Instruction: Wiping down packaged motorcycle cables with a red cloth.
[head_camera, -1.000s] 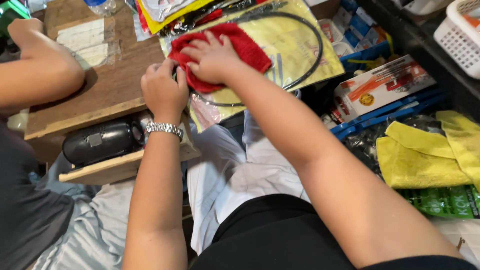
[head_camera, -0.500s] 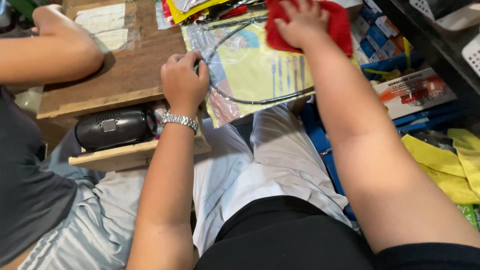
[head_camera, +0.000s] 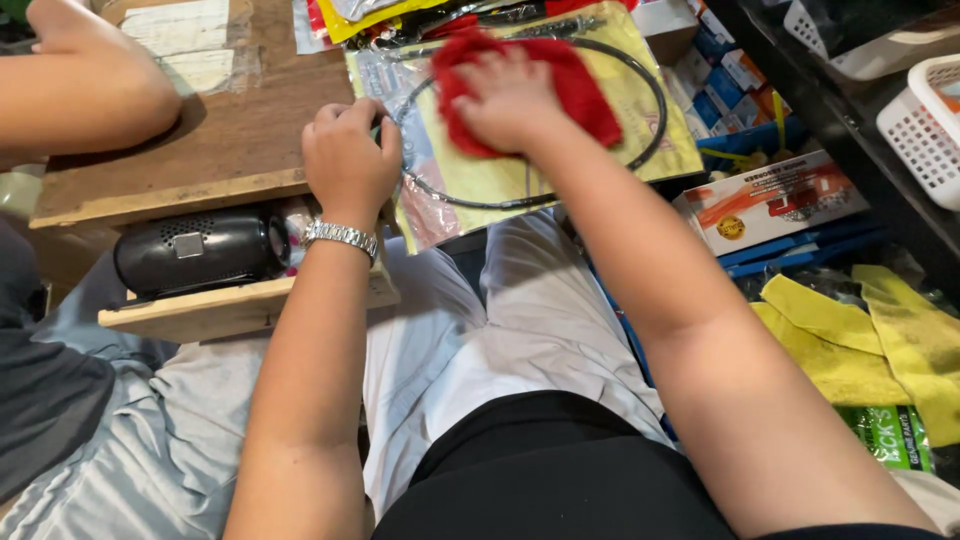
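The right hand (head_camera: 510, 100) lies flat, palm down, on a red cloth (head_camera: 580, 85), pressing it onto a clear plastic packet (head_camera: 540, 170) with a yellow card inside. The packet rests on the near right part of a wooden table (head_camera: 240, 130), and its long side runs left to right across the view, with the near edge hanging slightly over the table's lip above the person's lap. Inside the packet a black cable (head_camera: 650, 110) is coiled into a wide loop that circles the cloth. The left hand (head_camera: 350, 165), a metal watch (head_camera: 342, 237) on its wrist, is curled closed at the packet's left edge, fingers pinching the plastic there. Below the table top a black speaker (head_camera: 200, 250) lies on its side on a shelf. Another person's arm (head_camera: 90, 90) rests on the far left of the table. Yellow cloths (head_camera: 860, 340) lie to the right, near a white and red box (head_camera: 780, 200).
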